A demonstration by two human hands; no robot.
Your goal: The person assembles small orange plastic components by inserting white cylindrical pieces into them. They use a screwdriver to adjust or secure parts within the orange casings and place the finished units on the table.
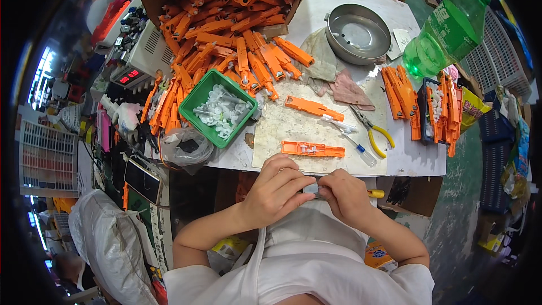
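Observation:
My left hand (276,191) and my right hand (346,196) meet just off the table's near edge, fingers pinched. Between their fingertips shows a small light-grey piece (310,188), mostly covered, so its kind is unclear. Just beyond lies an orange plastic housing half (313,149), hollow side up, with pale parts inside. Farther back rests another orange plastic housing (314,108). To its right are a screwdriver (367,156) with a clear handle and pliers (374,133) with yellow handles. A yellow handle-like thing (376,193) sticks out beside my right hand.
A green tray (189,114) of small translucent parts stands left, beside a large heap of orange housings (231,28). Toward the back are a metal bowl (333,45), rags (350,89) and a green bottle (451,34). More orange housings (400,93) line the right edge.

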